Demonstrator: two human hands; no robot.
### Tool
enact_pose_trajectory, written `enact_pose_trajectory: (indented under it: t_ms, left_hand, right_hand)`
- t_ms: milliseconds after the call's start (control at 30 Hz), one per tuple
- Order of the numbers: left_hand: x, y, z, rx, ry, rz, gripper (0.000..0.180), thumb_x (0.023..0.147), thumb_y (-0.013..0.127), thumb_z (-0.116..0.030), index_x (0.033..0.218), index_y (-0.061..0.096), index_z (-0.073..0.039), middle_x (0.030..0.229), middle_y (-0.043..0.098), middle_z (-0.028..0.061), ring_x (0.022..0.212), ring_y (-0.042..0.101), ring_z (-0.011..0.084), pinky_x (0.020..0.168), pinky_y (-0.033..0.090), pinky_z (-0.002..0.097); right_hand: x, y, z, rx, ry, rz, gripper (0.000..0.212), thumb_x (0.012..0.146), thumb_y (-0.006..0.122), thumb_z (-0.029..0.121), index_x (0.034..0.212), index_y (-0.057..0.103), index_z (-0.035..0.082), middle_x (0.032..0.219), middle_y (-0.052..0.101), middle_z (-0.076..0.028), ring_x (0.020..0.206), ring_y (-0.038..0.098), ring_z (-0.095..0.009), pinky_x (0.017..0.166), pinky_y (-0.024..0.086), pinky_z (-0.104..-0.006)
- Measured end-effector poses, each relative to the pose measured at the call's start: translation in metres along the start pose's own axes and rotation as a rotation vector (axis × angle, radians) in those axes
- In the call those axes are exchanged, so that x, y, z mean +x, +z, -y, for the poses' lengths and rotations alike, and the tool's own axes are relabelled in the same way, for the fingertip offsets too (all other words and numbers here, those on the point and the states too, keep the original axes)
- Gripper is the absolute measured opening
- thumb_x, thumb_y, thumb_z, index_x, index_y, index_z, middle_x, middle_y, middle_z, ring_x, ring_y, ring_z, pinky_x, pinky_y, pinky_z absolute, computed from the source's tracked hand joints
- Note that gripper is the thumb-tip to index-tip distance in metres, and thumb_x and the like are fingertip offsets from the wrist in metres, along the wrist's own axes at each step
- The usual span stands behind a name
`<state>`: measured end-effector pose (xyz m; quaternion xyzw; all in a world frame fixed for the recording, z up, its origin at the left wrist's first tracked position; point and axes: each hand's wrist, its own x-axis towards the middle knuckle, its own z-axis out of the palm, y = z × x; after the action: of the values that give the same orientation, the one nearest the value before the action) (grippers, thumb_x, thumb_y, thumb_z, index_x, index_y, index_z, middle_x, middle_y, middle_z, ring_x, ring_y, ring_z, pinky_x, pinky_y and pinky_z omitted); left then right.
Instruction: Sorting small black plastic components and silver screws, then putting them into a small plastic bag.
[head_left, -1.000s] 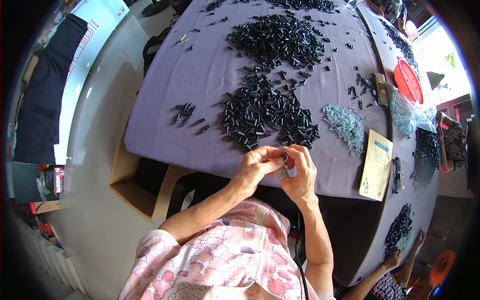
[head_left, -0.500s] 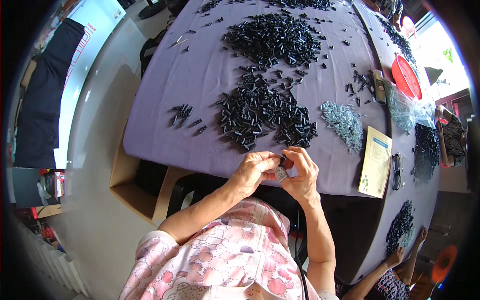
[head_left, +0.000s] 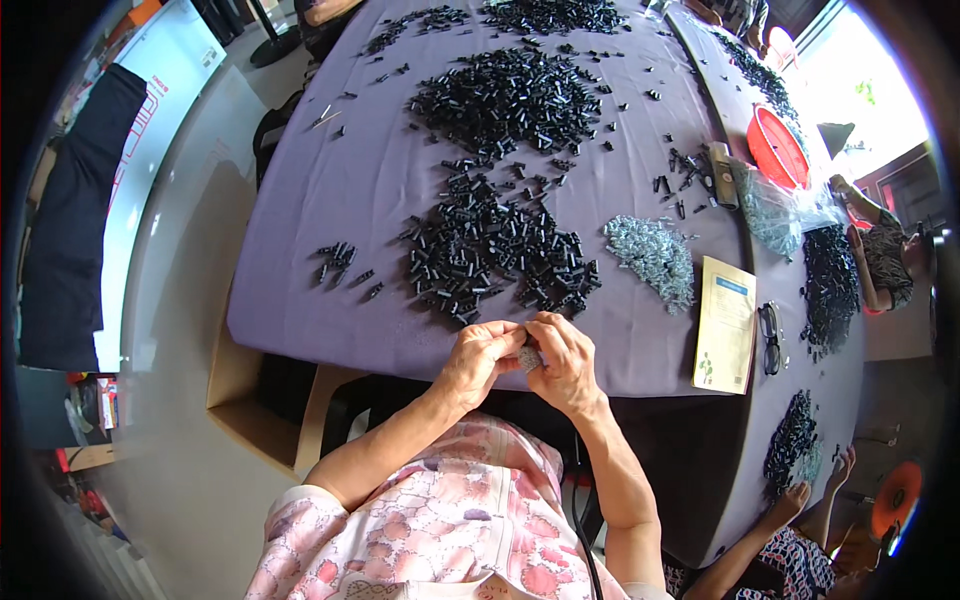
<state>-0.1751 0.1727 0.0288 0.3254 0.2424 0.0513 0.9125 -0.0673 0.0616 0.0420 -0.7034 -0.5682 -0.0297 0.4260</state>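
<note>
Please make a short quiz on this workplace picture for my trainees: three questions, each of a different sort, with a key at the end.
1. Multiple choice: what lies just left of the eyeglasses?
A) a red basket
B) a flat yellowish item
C) a cardboard box

2. True or false: the left hand and right hand are close together, on the wearer's side of the nearest large black pile.

3. Fill in the blank: seen from the wearer, the heap of clear pieces lies to the ____ of that pile.

Key: 1. B; 2. true; 3. right.
</note>
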Motion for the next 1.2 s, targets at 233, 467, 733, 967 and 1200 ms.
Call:
enact_pose_trajectory:
  t_ms: [233,467,733,967,1200]
  left_hand:
    - [-0.001,0.01,-0.01,0.148,0.024,-0.083,0.017,0.09,0.059,-0.019,0.095,0.065,-0.004,0.086,0.065,0.0009,0.076,0.061,0.0082,0.066,0.05,0.0226]
    - [-0.016,-0.018,-0.036,0.166,0.04,-0.186,0.014,0.09,0.059,-0.018,0.097,0.065,-0.007,0.086,0.066,0.0047,0.07,0.064,0.0128,0.059,0.052,0.0269]
    - [-0.02,-0.028,-0.042,-0.045,-0.026,-0.159,0.015,0.089,0.059,-0.016,0.098,0.064,-0.005,0.083,0.065,0.0053,0.064,0.061,0.014,0.056,0.048,0.0264]
    - [-0.021,-0.042,-0.041,-0.056,0.026,-0.163,0.016,0.089,0.06,-0.019,0.097,0.065,-0.006,0.085,0.065,0.0037,0.067,0.06,0.0098,0.057,0.049,0.0227]
    - [-0.03,-0.053,-0.055,0.266,0.202,-0.258,0.016,0.087,0.062,-0.015,0.098,0.065,-0.003,0.082,0.065,0.0054,0.064,0.06,0.0092,0.056,0.048,0.0227]
  right_hand:
    - [0.003,-0.012,-0.005,0.084,0.145,0.115,0.051,0.061,0.063,-0.001,0.111,0.051,0.001,0.105,0.056,-0.017,0.09,0.059,-0.035,0.074,0.052,-0.0389]
    - [0.011,-0.047,-0.062,-0.246,0.38,-0.131,0.02,0.072,0.058,-0.005,0.09,0.061,0.005,0.088,0.059,-0.012,0.077,0.061,-0.033,0.064,0.05,-0.0388]
    - [0.016,-0.051,-0.099,-0.437,0.489,-0.086,0.012,0.08,0.058,0.004,0.091,0.059,0.002,0.091,0.057,-0.016,0.085,0.057,-0.036,0.073,0.047,-0.0433]
    - [0.012,-0.053,-0.102,-0.423,0.412,-0.02,0.018,0.075,0.052,-0.005,0.089,0.055,0.005,0.088,0.053,-0.017,0.083,0.055,-0.039,0.07,0.044,-0.0457]
    - [0.008,-0.051,-0.105,-0.352,0.374,-0.041,0.021,0.076,0.054,-0.005,0.093,0.061,0.005,0.088,0.056,-0.016,0.081,0.057,-0.036,0.071,0.046,-0.0418]
